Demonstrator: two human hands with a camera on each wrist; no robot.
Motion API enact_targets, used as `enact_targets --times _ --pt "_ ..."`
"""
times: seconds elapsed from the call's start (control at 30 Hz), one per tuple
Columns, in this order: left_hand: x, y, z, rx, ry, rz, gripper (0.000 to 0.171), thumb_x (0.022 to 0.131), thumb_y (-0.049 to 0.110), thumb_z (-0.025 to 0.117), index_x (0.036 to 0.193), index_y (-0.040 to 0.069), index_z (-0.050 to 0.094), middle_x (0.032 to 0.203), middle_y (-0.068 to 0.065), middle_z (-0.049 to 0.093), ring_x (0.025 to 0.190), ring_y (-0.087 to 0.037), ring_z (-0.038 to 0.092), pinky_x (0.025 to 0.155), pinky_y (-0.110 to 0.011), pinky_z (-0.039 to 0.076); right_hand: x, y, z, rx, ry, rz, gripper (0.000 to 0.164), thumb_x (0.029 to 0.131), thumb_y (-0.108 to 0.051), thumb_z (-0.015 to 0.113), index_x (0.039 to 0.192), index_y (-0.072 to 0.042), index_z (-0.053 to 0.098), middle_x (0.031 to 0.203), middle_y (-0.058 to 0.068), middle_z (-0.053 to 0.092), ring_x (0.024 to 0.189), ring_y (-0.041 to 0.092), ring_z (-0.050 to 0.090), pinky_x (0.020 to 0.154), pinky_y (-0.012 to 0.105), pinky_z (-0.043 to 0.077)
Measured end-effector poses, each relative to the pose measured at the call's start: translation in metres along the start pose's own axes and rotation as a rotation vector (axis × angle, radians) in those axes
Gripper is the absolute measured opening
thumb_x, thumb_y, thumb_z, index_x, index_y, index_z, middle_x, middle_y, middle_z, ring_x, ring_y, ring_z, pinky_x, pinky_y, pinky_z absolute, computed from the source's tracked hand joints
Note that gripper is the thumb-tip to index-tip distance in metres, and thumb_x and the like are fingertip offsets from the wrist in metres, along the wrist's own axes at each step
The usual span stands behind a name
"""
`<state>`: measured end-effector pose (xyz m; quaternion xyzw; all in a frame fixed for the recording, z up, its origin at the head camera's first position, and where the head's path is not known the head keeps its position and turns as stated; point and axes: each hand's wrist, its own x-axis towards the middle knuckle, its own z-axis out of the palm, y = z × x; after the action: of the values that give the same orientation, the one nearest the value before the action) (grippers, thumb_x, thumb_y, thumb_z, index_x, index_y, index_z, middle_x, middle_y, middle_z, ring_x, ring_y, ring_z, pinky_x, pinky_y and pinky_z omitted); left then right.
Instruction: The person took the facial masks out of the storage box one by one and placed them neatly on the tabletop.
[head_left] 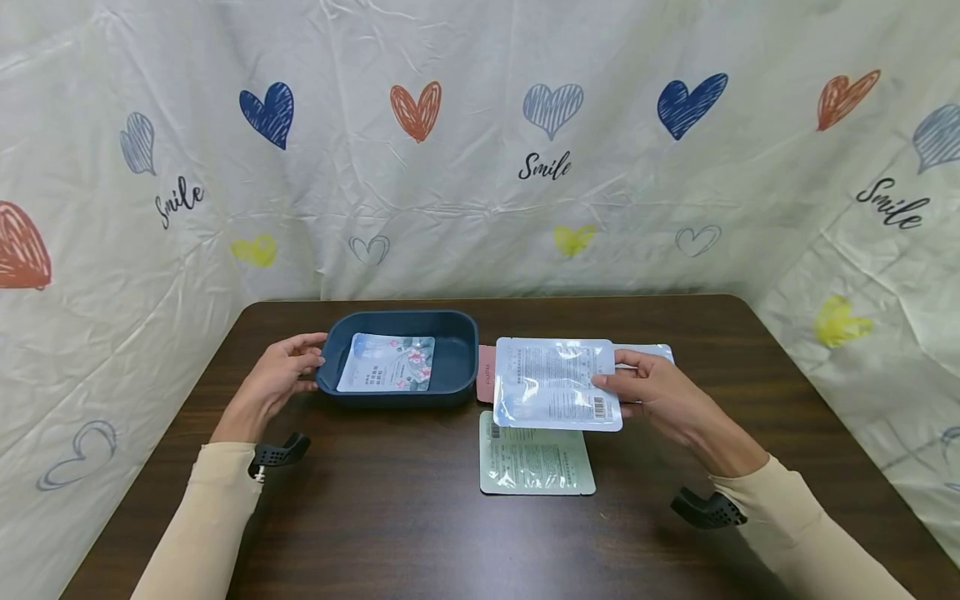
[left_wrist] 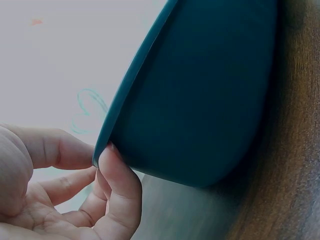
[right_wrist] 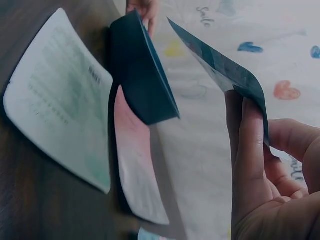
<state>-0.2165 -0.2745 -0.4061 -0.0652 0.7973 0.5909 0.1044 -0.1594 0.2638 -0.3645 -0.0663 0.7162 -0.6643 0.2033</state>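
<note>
A dark blue oblong tub stands on the table, its left end rim pinched between the thumb and fingers of my left hand. Inside the tub lies a white sachet with a floral print. My right hand grips a pale blue foil sachet by its right edge. The right wrist view has this sachet raised above the table, thumb on one face and fingers on the other. Under it, partly covered, are a pink sachet beside the tub and a pale green sachet nearer me.
Another light blue sachet shows behind my right hand. The dark wooden table ends at the back against a white cloth printed with hearts. Black bands sit at both wrists.
</note>
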Motion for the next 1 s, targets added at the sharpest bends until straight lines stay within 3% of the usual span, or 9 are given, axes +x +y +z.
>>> enact_targets --times 0.37,1.0 --pt "0.0 -0.001 -0.001 -0.016 0.002 0.004 0.053 0.103 0.009 0.051 0.155 0.008 0.039 0.122 -0.013 0.049 0.093 -0.019 0.06 0.077 -0.027 0.058 -0.027 0.012 -0.024 -0.048 0.044 0.049 0.038 0.1 -0.015 0.065 0.133 0.0 0.054 0.109 0.002 0.075 0.093 0.023 0.074 0.076 0.037 0.061" --pt "0.002 -0.002 -0.002 -0.011 -0.006 0.004 0.055 0.103 0.009 0.051 0.156 0.009 0.038 0.126 -0.017 0.048 0.096 -0.022 0.06 0.079 -0.028 0.058 -0.066 0.047 -0.076 -0.062 0.025 0.077 0.018 0.103 -0.011 0.058 0.12 -0.01 0.06 0.105 0.002 0.076 0.09 0.022 0.075 0.072 0.038 0.061"
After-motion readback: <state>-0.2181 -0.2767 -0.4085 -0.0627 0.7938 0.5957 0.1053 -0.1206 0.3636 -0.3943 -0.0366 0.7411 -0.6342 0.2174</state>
